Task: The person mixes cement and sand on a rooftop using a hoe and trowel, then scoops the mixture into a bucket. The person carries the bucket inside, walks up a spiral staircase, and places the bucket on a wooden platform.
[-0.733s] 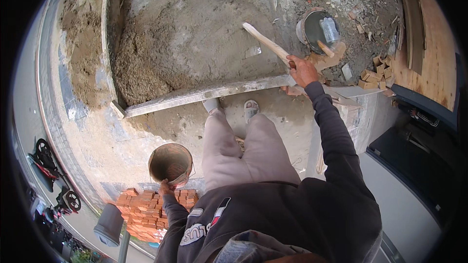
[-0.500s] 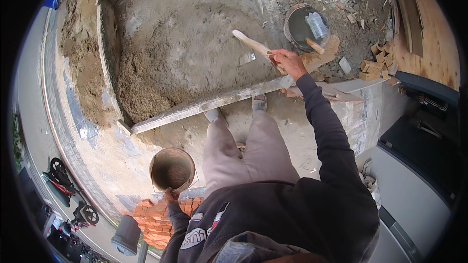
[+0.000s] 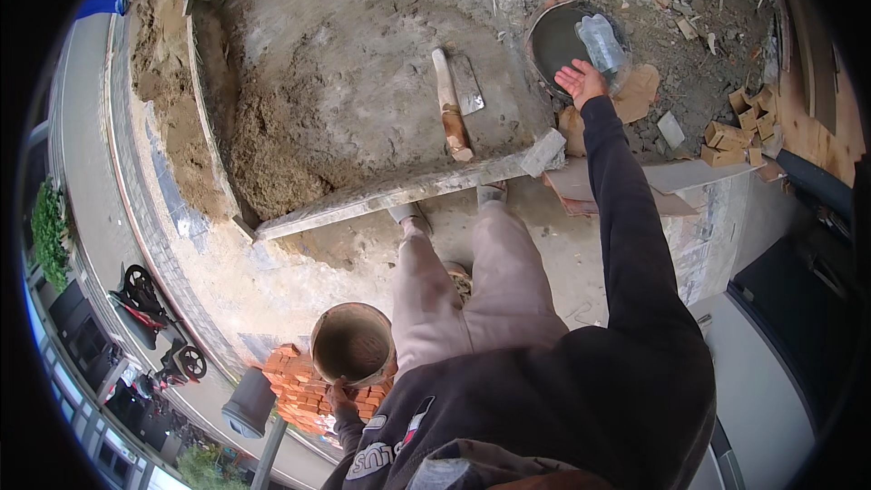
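Fingers of my left hand (image 3: 341, 396) are closed on the near rim of a mud-stained bucket (image 3: 328, 345), tilted so its mostly hollow inside shows. My right hand (image 3: 582, 82) reaches far right, palm up and fingers spread, at the near edge of a round tub of grey water (image 3: 555, 32). A clear plastic bottle (image 3: 602, 44) lies in the tub beside my fingers. On the wet mortar bed lies a pale wooden stick (image 3: 449, 104), its near end brown. Flat against the bed next to it is a metal blade (image 3: 471, 86); whether they are joined I cannot tell.
Boards (image 3: 363, 200) frame the mortar bed, and a small block (image 3: 543, 151) sits on the near right corner. Stacked bricks (image 3: 304, 390) and a grey bin (image 3: 248, 404) stand lower left. Rubble (image 3: 689, 9) and wood offcuts (image 3: 739, 132) lie right; a parked motorbike (image 3: 163, 327) is far left.
My right hand has let go of the wooden stick, which now lies on the mortar bed, and has moved to the tub with fingers open. The bucket stays in my left hand.
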`<state>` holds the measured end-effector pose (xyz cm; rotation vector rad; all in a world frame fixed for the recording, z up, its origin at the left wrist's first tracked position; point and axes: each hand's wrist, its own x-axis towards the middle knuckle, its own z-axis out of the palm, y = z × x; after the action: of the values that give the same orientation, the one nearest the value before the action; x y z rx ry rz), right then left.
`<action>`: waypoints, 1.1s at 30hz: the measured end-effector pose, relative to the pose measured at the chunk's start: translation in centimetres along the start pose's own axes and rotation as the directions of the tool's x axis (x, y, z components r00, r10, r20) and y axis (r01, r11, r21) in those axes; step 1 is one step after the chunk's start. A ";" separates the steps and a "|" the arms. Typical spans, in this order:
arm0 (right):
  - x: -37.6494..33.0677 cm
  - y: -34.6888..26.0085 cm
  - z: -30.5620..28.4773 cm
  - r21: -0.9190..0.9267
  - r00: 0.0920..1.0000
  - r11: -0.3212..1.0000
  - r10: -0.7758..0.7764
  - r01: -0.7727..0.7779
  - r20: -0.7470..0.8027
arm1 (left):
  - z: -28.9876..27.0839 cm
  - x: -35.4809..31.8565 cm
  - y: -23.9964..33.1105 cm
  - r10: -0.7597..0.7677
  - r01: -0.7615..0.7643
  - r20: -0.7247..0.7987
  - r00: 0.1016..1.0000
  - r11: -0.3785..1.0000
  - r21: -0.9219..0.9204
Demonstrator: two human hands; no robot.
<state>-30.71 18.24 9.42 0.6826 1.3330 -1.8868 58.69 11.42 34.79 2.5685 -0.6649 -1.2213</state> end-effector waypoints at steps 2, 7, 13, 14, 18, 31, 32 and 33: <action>2.1 0.4 -0.9 0.054 0.998 0.998 0.027 -0.024 -0.058 | -2.5 -0.1 -1.6 -0.184 0.183 0.025 0.983 0.983 0.023; 4.9 0.6 1.5 0.104 0.994 0.994 0.031 -0.020 -0.109 | -0.8 -10.6 -0.5 -0.184 0.205 -0.094 0.978 0.922 0.328; 6.3 -0.2 2.3 0.037 1.000 0.999 0.018 -0.017 -0.017 | -7.5 -8.1 -9.4 0.317 -0.539 0.442 0.839 0.374 0.755; 6.3 -0.6 2.1 0.032 0.989 0.999 0.024 -0.029 0.147 | -8.3 -7.2 -10.8 0.353 -0.587 0.481 0.802 0.318 0.744; -1.4 -0.3 9.7 -0.538 0.923 0.836 0.121 0.104 0.366 | -5.8 -9.5 -7.2 0.331 -0.643 0.565 0.756 0.214 0.735; 0.1 -0.1 4.9 -0.783 0.935 0.530 -0.306 0.325 0.181 | -4.0 -7.5 -7.7 0.241 -0.347 0.253 0.937 0.724 0.596; 1.1 -0.2 4.4 -0.696 0.974 0.689 -0.215 0.203 0.071 | -1.9 -9.3 -5.9 0.174 -0.251 0.192 0.966 0.811 0.528; 2.3 -0.1 3.5 -0.644 0.978 0.747 -0.210 0.164 0.005 | -1.1 -10.0 -5.2 0.084 -0.135 0.144 0.986 0.910 0.393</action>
<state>-32.27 14.42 8.87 0.2557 2.0122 -1.3925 55.62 20.80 40.29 2.7380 -1.1835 -1.3313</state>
